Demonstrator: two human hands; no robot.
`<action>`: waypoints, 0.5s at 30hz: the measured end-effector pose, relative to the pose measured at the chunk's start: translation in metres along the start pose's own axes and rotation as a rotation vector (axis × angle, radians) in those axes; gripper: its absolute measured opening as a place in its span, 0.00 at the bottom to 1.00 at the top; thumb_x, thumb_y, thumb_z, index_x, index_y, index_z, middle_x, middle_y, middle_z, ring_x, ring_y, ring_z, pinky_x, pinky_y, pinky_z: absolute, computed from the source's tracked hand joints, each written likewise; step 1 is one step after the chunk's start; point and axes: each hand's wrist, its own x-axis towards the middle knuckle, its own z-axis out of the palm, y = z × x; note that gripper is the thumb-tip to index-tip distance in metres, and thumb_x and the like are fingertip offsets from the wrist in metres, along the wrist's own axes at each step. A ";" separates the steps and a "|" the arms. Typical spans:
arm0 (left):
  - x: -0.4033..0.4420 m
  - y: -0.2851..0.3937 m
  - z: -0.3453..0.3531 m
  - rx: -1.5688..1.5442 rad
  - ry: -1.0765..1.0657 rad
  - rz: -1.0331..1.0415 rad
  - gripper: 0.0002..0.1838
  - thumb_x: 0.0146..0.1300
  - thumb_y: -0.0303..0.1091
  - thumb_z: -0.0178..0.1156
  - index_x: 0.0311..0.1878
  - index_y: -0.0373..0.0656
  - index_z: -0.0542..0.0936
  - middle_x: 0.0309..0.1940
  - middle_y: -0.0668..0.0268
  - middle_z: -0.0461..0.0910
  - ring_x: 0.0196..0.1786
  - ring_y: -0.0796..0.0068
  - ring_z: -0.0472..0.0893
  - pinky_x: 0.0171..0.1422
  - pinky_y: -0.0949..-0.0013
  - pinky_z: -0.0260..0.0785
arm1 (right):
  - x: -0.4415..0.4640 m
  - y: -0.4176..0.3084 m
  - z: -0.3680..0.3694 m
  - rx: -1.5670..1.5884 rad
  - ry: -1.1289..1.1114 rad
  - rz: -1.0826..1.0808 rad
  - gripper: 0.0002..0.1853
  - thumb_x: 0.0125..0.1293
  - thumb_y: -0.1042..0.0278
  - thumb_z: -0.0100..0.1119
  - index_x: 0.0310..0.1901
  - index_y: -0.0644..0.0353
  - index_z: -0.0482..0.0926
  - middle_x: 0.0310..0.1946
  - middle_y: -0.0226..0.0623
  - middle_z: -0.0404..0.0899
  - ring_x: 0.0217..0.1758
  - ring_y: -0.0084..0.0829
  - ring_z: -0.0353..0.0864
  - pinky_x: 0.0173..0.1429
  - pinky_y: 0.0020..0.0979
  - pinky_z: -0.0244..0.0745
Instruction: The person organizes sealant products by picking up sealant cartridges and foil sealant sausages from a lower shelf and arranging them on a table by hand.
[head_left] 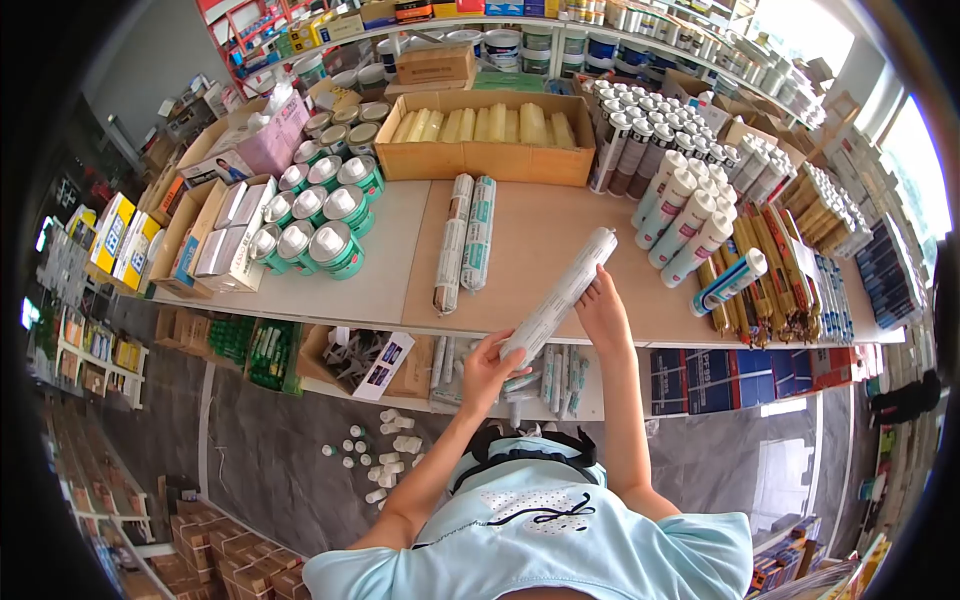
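Observation:
A long white sausage pack of sealant (560, 295) is held at a slant above the front of the table. My left hand (487, 368) is closed around its lower end. Near the upper end, my right hand (603, 308) grips the side, with some fingers hidden behind the pack. To the left, two more sealant sausages lie side by side on the tabletop: one with brownish print (453, 245) and one with teal print (479, 235).
On the table (385, 270), green-and-silver cans (338, 248) stand at left. A cardboard box (485, 165) of yellowish sticks sits at the back. Sealant cartridges (690, 225) crowd the right. The lower shelf holds more sausages (565, 380); small white bottles (390, 460) are on the floor.

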 end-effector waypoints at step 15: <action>-0.003 -0.051 -0.020 -0.125 0.252 -0.219 0.22 0.71 0.46 0.54 0.57 0.40 0.66 0.43 0.53 0.81 0.35 0.66 0.83 0.29 0.67 0.79 | 0.042 0.026 -0.033 -1.036 -0.340 -0.150 0.21 0.71 0.71 0.52 0.62 0.70 0.70 0.62 0.49 0.73 0.64 0.42 0.72 0.68 0.29 0.66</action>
